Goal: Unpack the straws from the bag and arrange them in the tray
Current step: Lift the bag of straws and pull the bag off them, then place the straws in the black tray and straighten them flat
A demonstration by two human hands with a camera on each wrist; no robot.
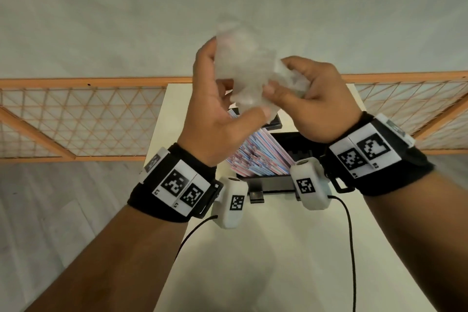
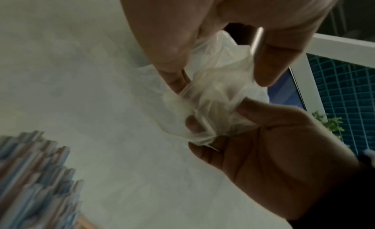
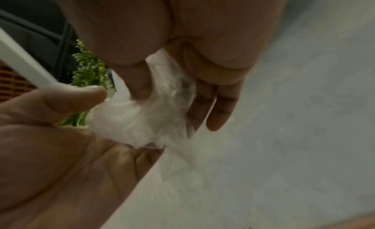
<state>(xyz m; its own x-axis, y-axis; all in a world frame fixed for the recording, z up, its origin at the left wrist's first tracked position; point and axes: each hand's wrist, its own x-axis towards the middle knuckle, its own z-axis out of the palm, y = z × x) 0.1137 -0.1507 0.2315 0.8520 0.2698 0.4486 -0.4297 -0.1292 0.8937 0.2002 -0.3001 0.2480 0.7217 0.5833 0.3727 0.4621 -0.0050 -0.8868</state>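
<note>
A crumpled clear plastic bag [image 1: 243, 71] is bunched between both hands above the tray. My left hand [image 1: 233, 83] grips its left side, thumb underneath. My right hand [image 1: 281, 76] pinches its right side with curled fingers. Below them, red, white and blue striped straws [image 1: 258, 154] lie packed in the left part of a black tray [image 1: 273, 186]; the hands hide their far ends. The left wrist view shows the bag [image 2: 215, 96] squeezed between my left fingers [image 2: 176, 78] and the right hand [image 2: 263, 152], with the straws [image 2: 34, 176] at lower left. In the right wrist view the bag [image 3: 142, 117] sits under my right fingers [image 3: 140, 88].
The tray stands on a narrow white table [image 1: 253, 248]. An orange lattice fence [image 1: 76, 114] runs behind it on both sides. Black cables [image 1: 352, 235] hang from the wrist cameras over the table. The tray's right compartment [image 1: 301, 144] looks dark and holds no straws that I can see.
</note>
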